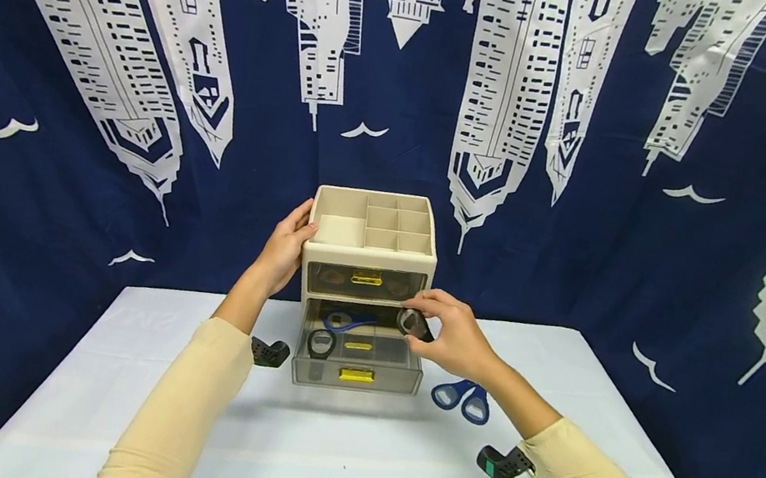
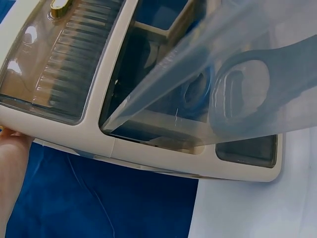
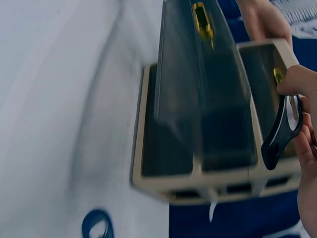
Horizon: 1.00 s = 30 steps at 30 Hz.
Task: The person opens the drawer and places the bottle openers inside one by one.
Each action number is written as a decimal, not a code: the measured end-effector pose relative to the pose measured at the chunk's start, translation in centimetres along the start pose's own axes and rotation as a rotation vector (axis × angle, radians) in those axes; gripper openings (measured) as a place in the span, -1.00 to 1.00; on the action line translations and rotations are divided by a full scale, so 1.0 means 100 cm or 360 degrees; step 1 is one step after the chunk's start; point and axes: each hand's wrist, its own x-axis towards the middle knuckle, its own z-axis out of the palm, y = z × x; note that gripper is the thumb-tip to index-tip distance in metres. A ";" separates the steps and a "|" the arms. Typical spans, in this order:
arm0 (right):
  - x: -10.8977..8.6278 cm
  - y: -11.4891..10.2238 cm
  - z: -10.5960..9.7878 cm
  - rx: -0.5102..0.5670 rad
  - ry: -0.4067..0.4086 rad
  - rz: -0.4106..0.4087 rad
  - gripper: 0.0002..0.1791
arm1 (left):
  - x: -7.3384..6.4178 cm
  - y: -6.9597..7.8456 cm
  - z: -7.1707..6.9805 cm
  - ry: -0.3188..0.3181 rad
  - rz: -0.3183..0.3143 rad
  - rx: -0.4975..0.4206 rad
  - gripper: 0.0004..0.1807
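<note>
My right hand (image 1: 454, 335) pinches a black magnifying glass (image 1: 413, 323) above the right side of a pulled-out clear drawer (image 1: 382, 378). The drawer belongs to a cream drawer organizer (image 1: 370, 257). Inside it lie a blue magnifying glass (image 1: 339, 320) and another black magnifying glass (image 1: 321, 344). On the organizer's upper left side rests my left hand (image 1: 283, 252), its thumb over the rim and the other fingers along the side. In the right wrist view, the held magnifying glass (image 3: 281, 134) points its dark handle downward.
Two blue magnifying glasses (image 1: 462, 399) lie on the white table (image 1: 344, 469), right of the organizer. Above the open drawer is a closed drawer (image 1: 338, 279) with a gold handle. A dark blue patterned cloth (image 1: 273, 170) hangs behind.
</note>
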 end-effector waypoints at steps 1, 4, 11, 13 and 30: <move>0.004 -0.003 0.004 0.0004 -0.0018 -0.0036 -0.51 | 0.000 0.000 0.000 0.0004 0.0001 0.0000 -0.33; 0.017 -0.010 0.015 -0.0005 -0.0078 -0.0136 -0.51 | -0.001 0.000 0.001 0.0003 0.0007 0.0007 -0.33; 0.034 -0.015 0.038 -0.0083 -0.0255 -0.0212 -0.50 | 0.001 -0.003 0.004 0.0000 0.0007 0.0003 -0.33; 0.037 -0.014 0.042 -0.0087 -0.0292 -0.0251 -0.49 | 0.001 -0.003 0.005 -0.0003 0.0014 0.0006 -0.33; 0.036 -0.012 0.034 0.0030 -0.0259 -0.0296 -0.44 | 0.000 0.000 0.000 0.0028 0.0028 0.0016 -0.34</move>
